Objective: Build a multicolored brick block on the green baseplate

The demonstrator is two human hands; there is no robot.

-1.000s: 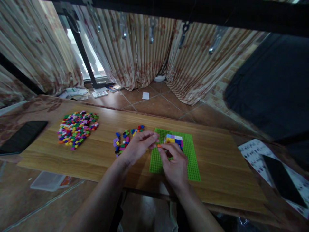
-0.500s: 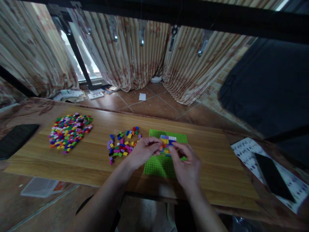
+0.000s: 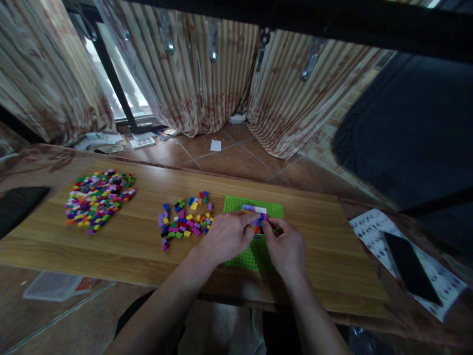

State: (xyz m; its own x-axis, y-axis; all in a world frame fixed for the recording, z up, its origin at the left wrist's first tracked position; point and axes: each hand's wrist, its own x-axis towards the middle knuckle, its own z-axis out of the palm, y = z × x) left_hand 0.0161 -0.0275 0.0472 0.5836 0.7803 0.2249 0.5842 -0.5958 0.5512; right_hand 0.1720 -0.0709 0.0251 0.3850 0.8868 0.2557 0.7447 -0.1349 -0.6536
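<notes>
A block of colourful building bricks (image 3: 254, 209) sits on a green studded baseplate (image 3: 238, 259), with white, lilac, blue, purple and red pieces showing. My left hand (image 3: 229, 234) lies over the left part of the block, index finger stretched across the top and thumb lower down. It covers much of the block, and I see nothing held in it. At the block's right edge, my right hand (image 3: 287, 246) is closed, thumb and index finger gripping the bricks beside the left fingertip. Loose bricks (image 3: 182, 228) lie scattered left of the baseplate.
A large brick pile (image 3: 98, 199) covers the wooden board's (image 3: 325, 256) left part. To the right, a black phone (image 3: 410, 266) rests on a printed sheet (image 3: 369, 224). A dark flat object (image 3: 24, 204) lies far left. A clear plastic tray (image 3: 51, 286) is below the board's front.
My left hand has moved from a pinch near the block's left side to lying across its top, index finger extended. My right hand stays at the right edge. The view has shifted slightly.
</notes>
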